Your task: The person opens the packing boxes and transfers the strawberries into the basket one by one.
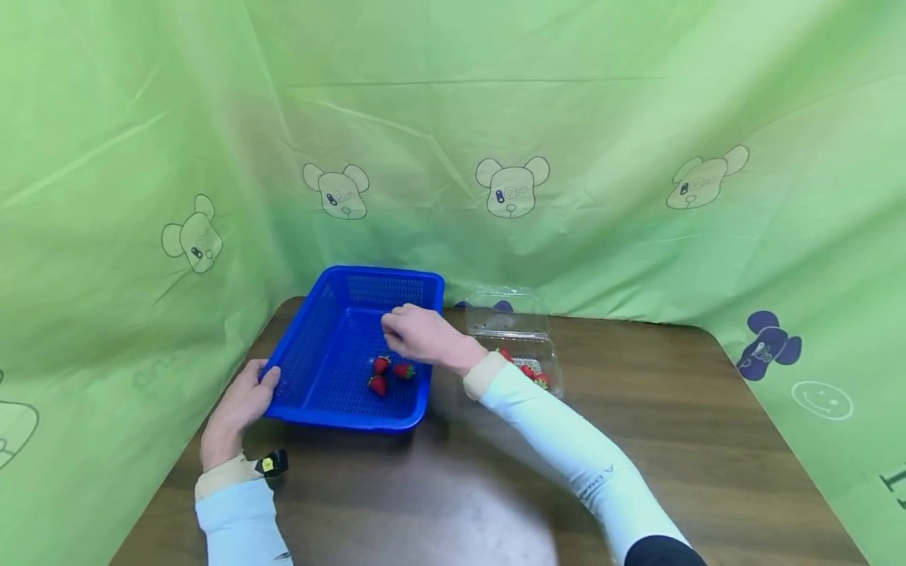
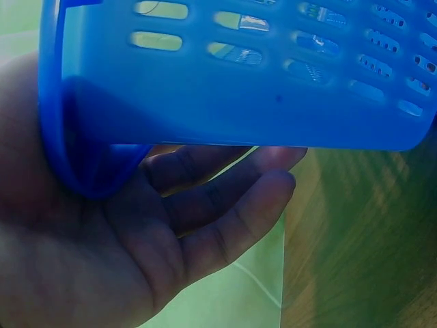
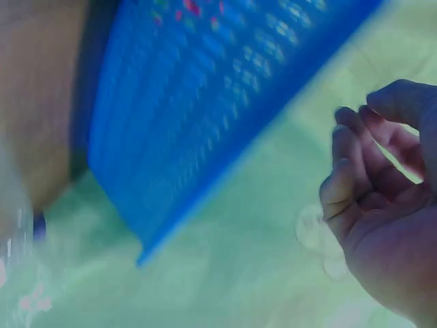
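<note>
A blue perforated plastic basket (image 1: 311, 346) stands tilted at the table's left, its far end against the curtain. My left hand (image 1: 244, 399) grips its near left rim, thumb over the edge; in the left wrist view the fingers (image 2: 232, 222) reach beneath the basket. Three strawberries (image 1: 378, 385) lie on the basket floor near its front right. Above the basket's right side hovers my right hand (image 1: 425, 336). Its fingers are curled with the thumb near the fingertips, and nothing shows between them in the right wrist view, where the hand (image 3: 382, 198) is apart from the basket.
Right of the basket, a clear plastic clamshell box (image 1: 524, 335) has its lid raised toward the curtain. Strawberries (image 1: 541, 380) are inside, partly hidden by my right forearm. A green curtain (image 1: 602, 259) encloses the brown wooden table (image 1: 637, 393) at the back and sides.
</note>
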A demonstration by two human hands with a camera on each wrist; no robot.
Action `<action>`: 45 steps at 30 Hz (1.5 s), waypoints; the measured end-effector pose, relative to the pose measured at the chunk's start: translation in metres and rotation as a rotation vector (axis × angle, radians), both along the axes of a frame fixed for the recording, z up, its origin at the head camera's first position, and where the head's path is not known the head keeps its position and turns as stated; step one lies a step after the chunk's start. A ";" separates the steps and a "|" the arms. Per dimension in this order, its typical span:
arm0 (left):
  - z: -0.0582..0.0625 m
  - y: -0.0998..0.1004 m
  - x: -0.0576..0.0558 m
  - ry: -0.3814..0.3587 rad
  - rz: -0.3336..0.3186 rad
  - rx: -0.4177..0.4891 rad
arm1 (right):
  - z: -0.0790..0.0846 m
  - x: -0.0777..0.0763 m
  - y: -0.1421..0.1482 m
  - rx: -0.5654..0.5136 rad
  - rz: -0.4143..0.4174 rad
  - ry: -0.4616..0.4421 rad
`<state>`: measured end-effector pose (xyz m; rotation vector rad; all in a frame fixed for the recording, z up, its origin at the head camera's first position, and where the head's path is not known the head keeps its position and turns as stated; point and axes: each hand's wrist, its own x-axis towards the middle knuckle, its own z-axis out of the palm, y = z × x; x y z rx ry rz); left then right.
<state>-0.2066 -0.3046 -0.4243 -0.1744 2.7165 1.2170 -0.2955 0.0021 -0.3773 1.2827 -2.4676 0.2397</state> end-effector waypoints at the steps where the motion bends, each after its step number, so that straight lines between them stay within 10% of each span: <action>1: 0.000 -0.001 0.001 -0.002 -0.001 0.003 | 0.003 0.000 0.005 -0.017 0.002 0.011; 17: -0.002 -0.001 0.003 0.007 -0.002 0.011 | 0.007 -0.007 0.094 -0.008 -0.075 -0.020; 35: -0.003 -0.003 -0.002 0.019 -0.010 0.003 | -0.016 -0.009 0.163 0.387 -0.391 -0.505; 45: -0.001 -0.003 -0.002 0.010 -0.011 0.007 | -0.038 -0.006 0.176 0.439 -0.411 -0.620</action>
